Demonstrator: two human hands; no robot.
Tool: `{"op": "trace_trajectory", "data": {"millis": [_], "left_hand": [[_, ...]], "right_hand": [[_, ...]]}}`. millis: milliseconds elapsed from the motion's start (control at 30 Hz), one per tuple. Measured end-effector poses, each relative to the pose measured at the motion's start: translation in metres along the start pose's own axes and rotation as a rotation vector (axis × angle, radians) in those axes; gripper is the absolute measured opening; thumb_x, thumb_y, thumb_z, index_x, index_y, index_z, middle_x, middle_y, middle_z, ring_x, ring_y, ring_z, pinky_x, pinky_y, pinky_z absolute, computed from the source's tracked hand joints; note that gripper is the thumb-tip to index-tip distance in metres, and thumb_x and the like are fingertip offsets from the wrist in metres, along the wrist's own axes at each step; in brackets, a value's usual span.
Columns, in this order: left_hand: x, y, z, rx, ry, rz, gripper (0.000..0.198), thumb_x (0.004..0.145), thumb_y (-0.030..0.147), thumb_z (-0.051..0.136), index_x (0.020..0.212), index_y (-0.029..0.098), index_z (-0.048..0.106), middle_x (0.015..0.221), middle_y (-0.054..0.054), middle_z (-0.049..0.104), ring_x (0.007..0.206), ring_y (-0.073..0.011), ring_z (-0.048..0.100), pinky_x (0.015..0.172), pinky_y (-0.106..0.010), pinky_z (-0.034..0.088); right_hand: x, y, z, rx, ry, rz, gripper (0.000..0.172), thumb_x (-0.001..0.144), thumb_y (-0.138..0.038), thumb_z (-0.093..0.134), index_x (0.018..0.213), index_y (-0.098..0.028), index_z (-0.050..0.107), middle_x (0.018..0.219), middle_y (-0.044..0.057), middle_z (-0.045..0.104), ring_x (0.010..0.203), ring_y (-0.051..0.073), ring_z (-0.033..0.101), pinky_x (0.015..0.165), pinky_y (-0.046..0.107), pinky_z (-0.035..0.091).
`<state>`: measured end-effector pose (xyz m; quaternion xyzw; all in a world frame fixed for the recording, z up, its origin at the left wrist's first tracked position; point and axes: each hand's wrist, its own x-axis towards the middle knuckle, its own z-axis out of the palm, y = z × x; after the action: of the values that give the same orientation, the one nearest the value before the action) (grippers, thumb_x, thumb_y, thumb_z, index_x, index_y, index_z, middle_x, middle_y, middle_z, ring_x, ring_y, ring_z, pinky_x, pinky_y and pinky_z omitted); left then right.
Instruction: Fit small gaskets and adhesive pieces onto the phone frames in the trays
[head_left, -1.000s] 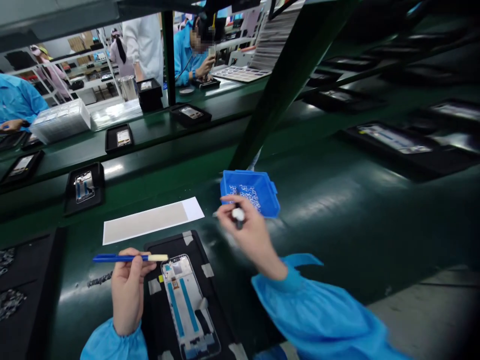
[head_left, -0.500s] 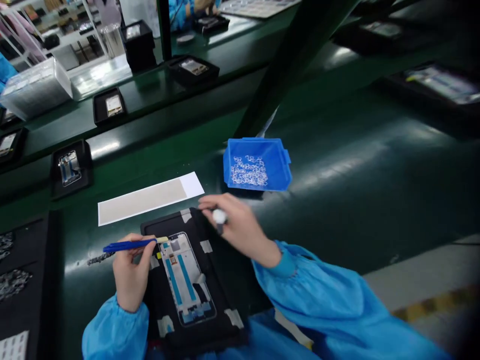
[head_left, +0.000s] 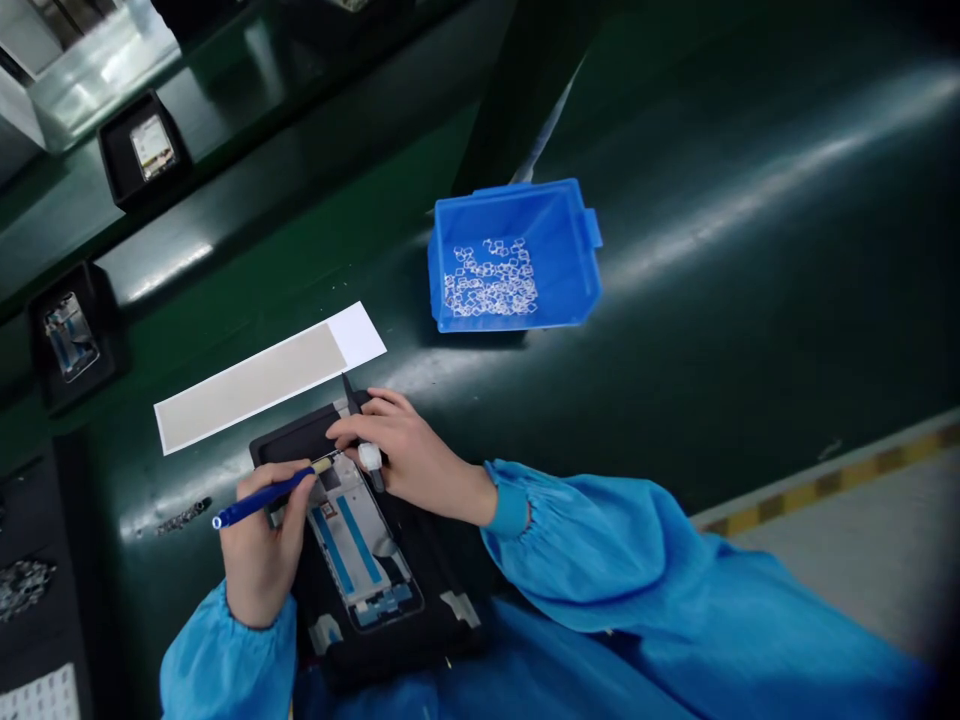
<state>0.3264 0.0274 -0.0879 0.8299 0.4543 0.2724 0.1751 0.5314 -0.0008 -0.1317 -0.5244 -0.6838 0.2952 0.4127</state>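
a dark green conveyor belt is running across the view, with a black tray holding a phone part on the belt's far section and a yellow-and-black striped edge marking the floor beyond it. a blue plastic bin is sitting on the belt, holding a loose heap of small clear square-ringed pieces. a long paper strip, tan with a white end, is lying just beside a black mat. a phone frame is lying on that mat, taped at its corners and partly covered by both hands. it is looking light, thin and fragile, so the outer rim seems the safest place to take hold. the left hand is closed around a blue-handled brush, its pale tip reaching over the frame's top edge. the right hand is curled around a dark pointed tool with a white collar, its fingers arching just above the frame.
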Motion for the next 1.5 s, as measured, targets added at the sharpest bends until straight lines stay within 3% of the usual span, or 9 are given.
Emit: {"op": "trace_trajectory", "data": {"millis": [467,900,1033,1233,1500], "left_hand": [[0.016,0.016,-0.005,0.118,-0.109,0.182,0.009,0.092,0.023,0.064,0.099,0.021,0.058,0.089,-0.001,0.073,0.08,-0.0153,0.072,0.071,-0.022,0.056],[0.019,0.023,-0.002,0.174,-0.178,0.228,0.009,0.094,0.022,0.06,0.102,0.021,0.058,0.091,-0.003,0.072,0.082,-0.0151,0.072,0.069,-0.022,0.055],[0.019,0.021,-0.002,0.149,-0.172,0.184,0.008,0.093,0.024,0.062,0.1,0.022,0.059,0.09,-0.002,0.072,0.08,-0.0156,0.072,0.068,-0.023,0.055],[0.013,0.011,-0.003,0.004,-0.094,-0.048,0.017,0.088,0.025,0.068,0.102,0.021,0.058,0.094,-0.003,0.073,0.09,-0.0203,0.073,0.075,-0.03,0.058],[0.017,0.025,-0.001,0.158,-0.163,0.173,0.009,0.089,0.023,0.067,0.097,0.021,0.064,0.089,-0.003,0.074,0.079,-0.017,0.072,0.067,-0.024,0.056]], "right_hand": [[-0.001,0.001,-0.001,0.011,-0.036,0.043,0.043,0.08,0.006,0.057,0.113,-0.022,0.059,0.094,0.0,0.068,0.096,0.022,0.059,0.111,0.048,0.033],[-0.002,-0.001,-0.001,-0.01,-0.036,0.052,0.041,0.081,0.004,0.056,0.113,-0.022,0.061,0.093,0.001,0.067,0.097,0.022,0.059,0.112,0.049,0.033],[-0.002,-0.002,-0.002,-0.017,-0.039,0.052,0.041,0.081,0.004,0.056,0.113,-0.021,0.061,0.094,0.002,0.067,0.096,0.022,0.059,0.112,0.05,0.033],[-0.001,-0.001,-0.002,-0.006,-0.039,0.051,0.04,0.083,0.004,0.054,0.113,-0.022,0.06,0.093,0.001,0.068,0.096,0.022,0.059,0.111,0.049,0.033],[-0.002,0.0,-0.002,0.0,-0.03,0.049,0.037,0.084,0.001,0.054,0.112,-0.022,0.06,0.093,0.001,0.068,0.095,0.021,0.057,0.111,0.046,0.032]]}}
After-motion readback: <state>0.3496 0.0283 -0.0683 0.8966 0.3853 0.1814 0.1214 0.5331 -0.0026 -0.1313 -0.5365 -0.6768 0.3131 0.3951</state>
